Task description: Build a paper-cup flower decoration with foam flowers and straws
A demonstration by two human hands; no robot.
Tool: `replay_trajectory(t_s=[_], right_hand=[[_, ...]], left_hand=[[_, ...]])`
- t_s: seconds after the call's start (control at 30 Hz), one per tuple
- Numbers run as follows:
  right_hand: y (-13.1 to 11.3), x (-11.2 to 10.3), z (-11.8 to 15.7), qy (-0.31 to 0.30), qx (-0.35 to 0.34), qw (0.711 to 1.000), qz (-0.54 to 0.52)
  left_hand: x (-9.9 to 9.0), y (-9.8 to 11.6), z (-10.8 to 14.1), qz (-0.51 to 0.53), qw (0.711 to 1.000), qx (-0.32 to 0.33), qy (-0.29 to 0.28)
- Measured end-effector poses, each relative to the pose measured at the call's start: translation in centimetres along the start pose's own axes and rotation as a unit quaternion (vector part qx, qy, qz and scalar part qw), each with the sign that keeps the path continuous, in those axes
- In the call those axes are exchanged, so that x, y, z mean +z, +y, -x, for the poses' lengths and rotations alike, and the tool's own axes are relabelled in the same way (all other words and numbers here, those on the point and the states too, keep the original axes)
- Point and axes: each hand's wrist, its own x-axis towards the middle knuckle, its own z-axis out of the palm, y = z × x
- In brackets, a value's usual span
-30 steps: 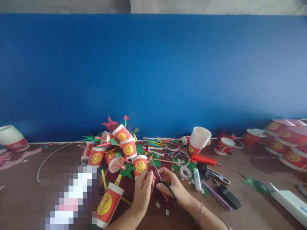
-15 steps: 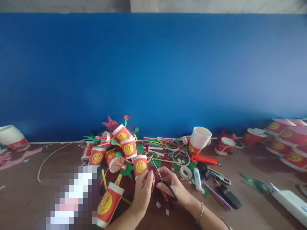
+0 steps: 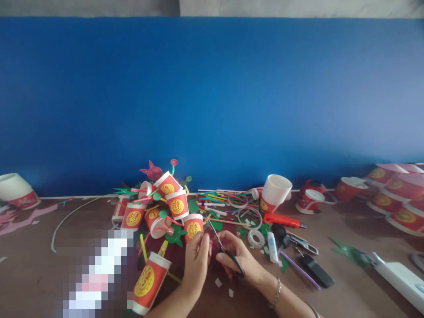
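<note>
In the head view my right hand (image 3: pixel 241 256) grips a pair of scissors (image 3: pixel 217 236) by black handles, with the thin blades pointing up and left. My left hand (image 3: pixel 198 258) is closed, thumb uppermost, pinching a piece of dark red paper (image 3: pixel 214 244) that shows just left of the blades. Fingers hide most of this paper. A red and white paper cup (image 3: pixel 194 226) stands right behind my left hand. Another paper cup (image 3: pixel 150 282), with yellow straws behind it, leans to the left of my left forearm. Small white scraps (image 3: pixel 218 282) lie below the hands.
Decorated paper cups (image 3: pixel 134 216) crowd the back left. Straws (image 3: pixel 212 198), a tape roll (image 3: pixel 256 239), a glue tube (image 3: pixel 272 248), a red utility knife (image 3: pixel 285 220) and stacked cups (image 3: pixel 276 190) lie behind and right. Keys with a black fob (image 3: pixel 318 270) sit farther right. A blue panel (image 3: pixel 212 97) rises behind.
My left hand has shifted slightly left and tilted, its fingers a little farther from the scissors. The right hand and scissors are almost unmoved.
</note>
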Motion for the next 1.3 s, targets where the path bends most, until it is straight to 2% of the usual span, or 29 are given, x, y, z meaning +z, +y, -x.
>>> replay_trajectory(t_s=[0.2,0.6,0.93,1.3], right_hand=[[-0.18,0.25,0.01,0.012,-0.008,1.000,-0.001],[-0.09,-0.04,-0.07,0.003,0.001,1.000,-0.004],[0.03,0.01,0.06,0.012,0.008,1.000,0.014],[0.33,-0.23,-0.12,0.006,0.009,1.000,0.016]], left_hand=[[-0.13,-0.05,-0.01,-0.039,0.999,0.019,-0.003],[-0.22,-0.04,0.05,-0.041,0.999,0.023,0.015],[-0.40,-0.19,-0.10,-0.070,0.997,0.030,0.008],[-0.32,-0.13,0.11,-0.041,0.999,0.024,0.021]])
